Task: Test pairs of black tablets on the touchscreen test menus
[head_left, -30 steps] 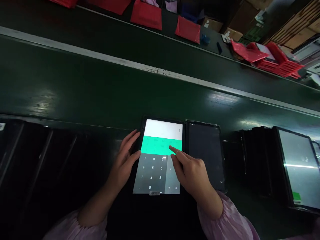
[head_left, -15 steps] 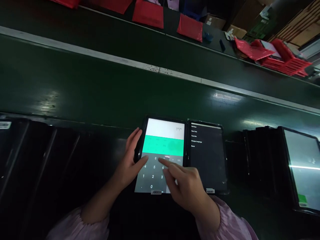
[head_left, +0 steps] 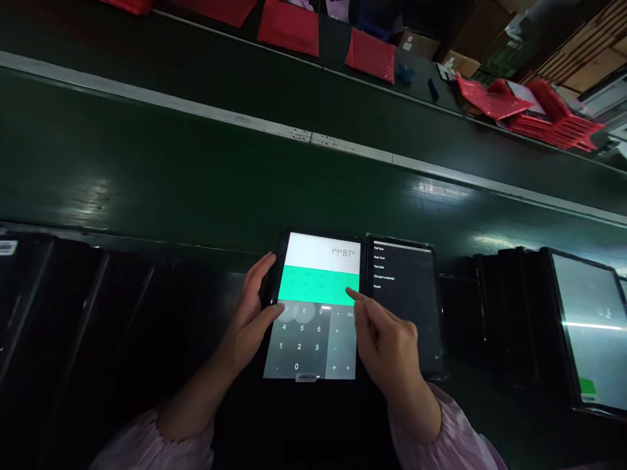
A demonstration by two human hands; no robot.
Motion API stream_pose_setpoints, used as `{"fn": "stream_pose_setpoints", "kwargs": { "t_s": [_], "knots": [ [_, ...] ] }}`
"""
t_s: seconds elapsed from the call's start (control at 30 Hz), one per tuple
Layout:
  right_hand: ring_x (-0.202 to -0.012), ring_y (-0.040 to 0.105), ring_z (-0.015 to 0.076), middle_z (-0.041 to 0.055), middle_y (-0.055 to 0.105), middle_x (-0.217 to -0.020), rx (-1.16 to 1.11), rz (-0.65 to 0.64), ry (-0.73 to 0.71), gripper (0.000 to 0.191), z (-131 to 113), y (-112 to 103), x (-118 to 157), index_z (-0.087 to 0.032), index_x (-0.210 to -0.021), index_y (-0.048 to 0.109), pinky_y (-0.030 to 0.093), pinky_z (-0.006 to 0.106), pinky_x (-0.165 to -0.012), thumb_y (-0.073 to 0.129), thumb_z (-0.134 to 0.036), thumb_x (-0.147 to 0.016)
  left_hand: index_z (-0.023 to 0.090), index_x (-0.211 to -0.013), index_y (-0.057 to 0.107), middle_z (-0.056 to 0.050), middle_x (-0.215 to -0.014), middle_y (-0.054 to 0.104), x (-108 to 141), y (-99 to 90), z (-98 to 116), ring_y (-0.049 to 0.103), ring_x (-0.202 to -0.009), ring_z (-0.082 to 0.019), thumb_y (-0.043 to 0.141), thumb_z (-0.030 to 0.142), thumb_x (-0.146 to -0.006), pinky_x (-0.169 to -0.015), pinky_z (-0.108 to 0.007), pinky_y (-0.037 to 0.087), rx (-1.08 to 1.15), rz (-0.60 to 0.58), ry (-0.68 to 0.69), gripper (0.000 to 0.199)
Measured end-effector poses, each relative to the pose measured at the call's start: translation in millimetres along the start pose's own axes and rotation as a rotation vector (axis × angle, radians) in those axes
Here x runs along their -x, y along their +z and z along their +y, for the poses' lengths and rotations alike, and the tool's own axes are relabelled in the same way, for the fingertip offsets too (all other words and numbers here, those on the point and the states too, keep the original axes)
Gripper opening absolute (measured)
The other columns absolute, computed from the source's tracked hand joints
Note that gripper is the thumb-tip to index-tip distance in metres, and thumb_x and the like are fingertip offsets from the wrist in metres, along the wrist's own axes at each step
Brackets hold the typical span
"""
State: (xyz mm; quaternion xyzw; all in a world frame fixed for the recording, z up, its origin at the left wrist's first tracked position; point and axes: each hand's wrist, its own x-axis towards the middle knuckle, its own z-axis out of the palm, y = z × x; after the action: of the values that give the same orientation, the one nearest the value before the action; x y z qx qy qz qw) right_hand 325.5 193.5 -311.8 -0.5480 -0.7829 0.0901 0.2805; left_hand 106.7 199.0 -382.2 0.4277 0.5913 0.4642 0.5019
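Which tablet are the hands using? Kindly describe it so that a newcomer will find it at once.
At the near side of the long green bench, low in the view's middle, the tablet lies between the left hand and a second tablet. Its lit screen shows calculator keys below a bright green band, whereas that neighbour shows a dark menu.

Toward the table's (head_left: 196,176) near edge, the calculator tablet (head_left: 304,339) lies just left of the menu tablet (head_left: 406,274). A left device row (head_left: 63,313) sits toward the near left corner, a right device row (head_left: 588,307) toward the near right. Beyond a rail (head_left: 196,112), pouches (head_left: 289,29) lie toward the far edge, a pouch stack (head_left: 553,124) farther right.
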Motion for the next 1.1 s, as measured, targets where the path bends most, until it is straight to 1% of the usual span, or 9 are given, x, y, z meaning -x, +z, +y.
{"fn": "stream_pose_setpoints", "kwargs": {
  "t_s": [0.1, 0.2, 0.3, 0.4, 0.5, 0.67, 0.8, 0.93, 1.1],
  "knots": [
    [-0.033, 0.042, 0.005, 0.0098, 0.085, -0.093, 0.025, 0.009, 0.053, 0.039, 2.5, -1.4, 1.7, -0.013, -0.093, 0.08, 0.032, 0.023, -0.036, 0.046, -0.019, -0.112, 0.029, -0.148, 0.059, -0.008, -0.172, 0.045, 0.2, 1.4, 1.6, 0.03, -0.165, -0.036, 0.068, 0.038, -0.086, -0.132, -0.057, 0.035, 0.007, 0.009, -0.009, 0.064],
    [-0.041, 0.058, 0.009, 0.0087, 0.084, -0.086, 0.0, -0.075, -0.002, 0.04, 1.1, 2.3, 2.9, -0.012, -0.115, 0.08, 0.04, 0.022, -0.041, 0.042, -0.023, -0.115, 0.028, -0.147, 0.06, -0.009, -0.17, 0.048, 0.0, 2.1, 2.7, 0.031, -0.165, -0.036, 0.069, 0.038, -0.085, -0.131, -0.056, 0.036, 0.012, 0.035, -0.013, 0.063],
    [-0.053, 0.07, 0.0126, 0.0084, 0.083, -0.084, -0.02, -0.103, -0.011, 0.041, 3.3, -0.5, 3.2, -0.012, -0.121, 0.08, 0.046, 0.022, -0.048, 0.041, -0.025, -0.115, 0.026, -0.146, 0.06, -0.011, -0.168, 0.05, -1.5, 1.3, 4.0, 0.034, -0.163, -0.036, 0.071, 0.037, -0.083, -0.131, -0.056, 0.037, 0.037, 0.048, -0.038, 0.065],
    [-0.043, 0.058, 0.0097, 0.0078, 0.084, -0.087, 0.017, -0.01, 0.097, 0.039, 17.9, -14.9, 2.9, -0.013, -0.12, 0.08, 0.041, 0.021, -0.043, 0.044, -0.026, -0.114, 0.026, -0.143, 0.062, -0.011, -0.167, 0.051, -5.1, 0.3, 5.2, 0.035, -0.163, -0.037, 0.072, 0.039, -0.082, -0.132, -0.056, 0.035, 0.048, 0.057, -0.04, 0.063],
    [-0.036, 0.044, 0.0067, 0.0071, 0.083, -0.085, 0.097, 0.078, 0.197, 0.041, 41.9, -29.7, 1.1, -0.015, -0.106, 0.082, 0.029, 0.022, -0.037, 0.045, -0.032, -0.114, 0.028, -0.138, 0.067, -0.009, -0.164, 0.054, -10.6, 0.6, 5.9, 0.032, -0.164, -0.036, 0.072, 0.039, -0.083, -0.135, -0.056, 0.027, 0.029, 0.079, 0.005, 0.057],
    [-0.035, 0.036, 0.006, 0.0066, 0.081, -0.081, 0.103, 0.072, 0.219, 0.05, 66.6, -37.7, -2.5, -0.015, -0.1, 0.082, 0.027, 0.023, -0.037, 0.042, -0.041, -0.115, 0.031, -0.127, 0.075, -0.004, -0.158, 0.059, -20.0, 4.0, 6.6, 0.036, -0.162, -0.034, 0.07, 0.033, -0.083, -0.137, -0.054, 0.019, 0.018, 0.138, 0.064, 0.045],
    [-0.036, 0.036, 0.006, 0.0019, 0.077, -0.075, 0.026, 0.119, 0.164, 0.039, 52.0, -40.5, 4.0, -0.017, -0.099, 0.079, 0.027, 0.023, -0.037, 0.047, -0.033, -0.113, 0.031, -0.125, 0.078, -0.005, -0.16, 0.057, -30.7, 9.0, 7.0, 0.04, -0.16, -0.032, 0.07, 0.031, -0.084, -0.136, -0.051, 0.025, 0.048, 0.16, 0.107, 0.041],
    [-0.034, 0.039, 0.0078, -0.0008, 0.075, -0.07, -0.157, -0.03, 0.109, 0.032, 31.3, -41.6, 17.7, -0.023, -0.086, 0.069, 0.031, 0.024, -0.035, 0.049, -0.027, -0.111, 0.03, -0.124, 0.078, -0.005, -0.161, 0.057, -49.7, 12.5, 6.4, 0.043, -0.158, -0.032, 0.069, 0.034, -0.081, -0.134, -0.051, 0.03, 0.022, 0.163, 0.163, 0.044],
    [-0.053, 0.07, 0.015, 0.0021, 0.08, -0.077, -0.256, -0.012, 0.097, 0.027, 26.5, -39.4, 31.5, -0.026, -0.083, 0.052, 0.041, 0.021, -0.039, 0.051, -0.021, -0.109, 0.029, -0.125, 0.078, -0.007, -0.161, 0.057, -68.6, 10.3, 3.6, 0.043, -0.158, -0.034, 0.071, 0.034, -0.076, -0.133, -0.054, 0.03, 0.035, 0.113, 0.171, 0.05]
  ]
}}
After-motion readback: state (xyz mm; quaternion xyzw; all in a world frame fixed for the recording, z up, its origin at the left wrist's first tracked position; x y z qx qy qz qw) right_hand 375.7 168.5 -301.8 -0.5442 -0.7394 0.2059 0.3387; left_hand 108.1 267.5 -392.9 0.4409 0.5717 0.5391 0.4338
